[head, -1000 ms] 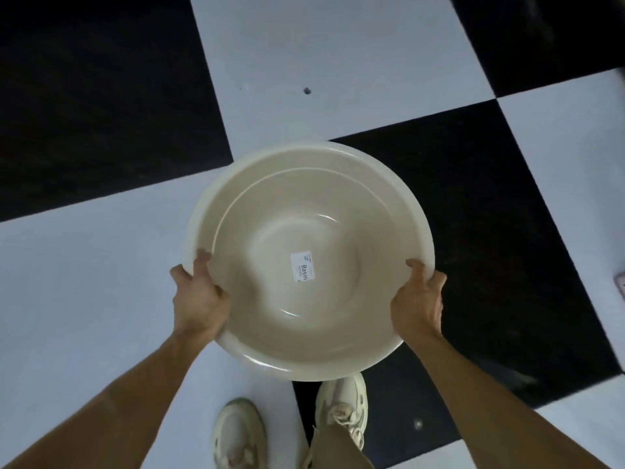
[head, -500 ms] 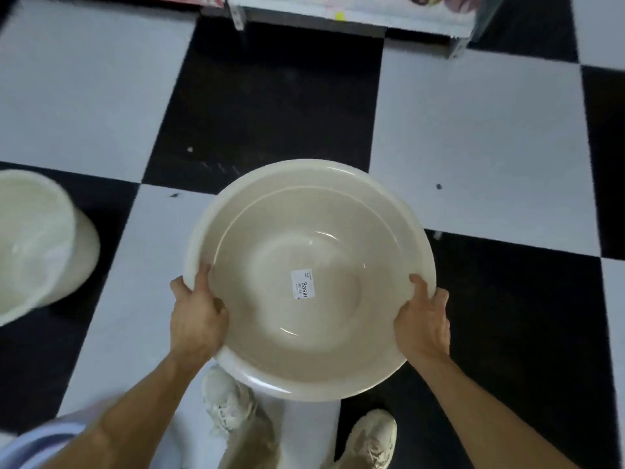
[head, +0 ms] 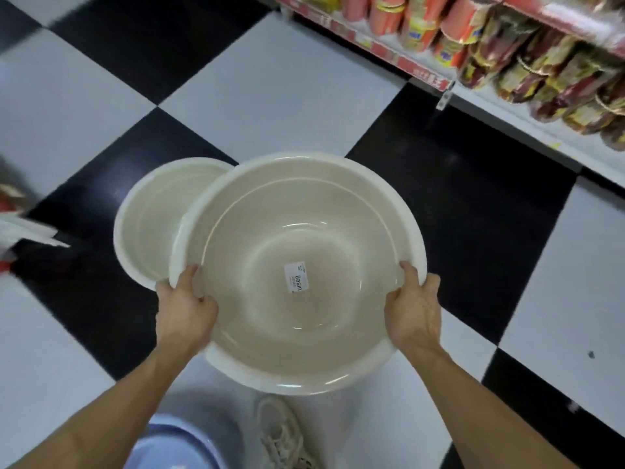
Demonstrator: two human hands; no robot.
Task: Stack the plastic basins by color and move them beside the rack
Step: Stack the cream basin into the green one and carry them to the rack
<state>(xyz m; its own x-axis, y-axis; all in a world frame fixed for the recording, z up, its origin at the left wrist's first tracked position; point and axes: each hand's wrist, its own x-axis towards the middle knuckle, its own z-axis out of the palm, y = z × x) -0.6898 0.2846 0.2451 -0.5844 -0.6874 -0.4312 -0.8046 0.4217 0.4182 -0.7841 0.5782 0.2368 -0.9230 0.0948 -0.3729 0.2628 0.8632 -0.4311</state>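
both hands hold one cream basin up off the floor, mouth upward, a small white label stuck to its bottom. the left hand is closed on the near-left rim, thumb hooked inside and the other fingers hidden beneath; the right hand is clamped the same way on the near-right rim.

a second cream basin sits on the checkered floor to the left, partly hidden behind the held one's left edge. whether the two rims touch or only overlap in this view is hard to say; probably there is still air between them. a pale blue basin shows at the bottom edge by a white shoe. the rack, stocked with packaged goods, runs along the upper right.

the step in hand looks like nesting cream into cream. the next move calls for shifting the held basin left until it is centred over the one on the floor, keeping it level, then lowering it straight in so the rims seat evenly. once the stack is made, it still has to go over beside the rack, and the blue one belongs in its own pile.
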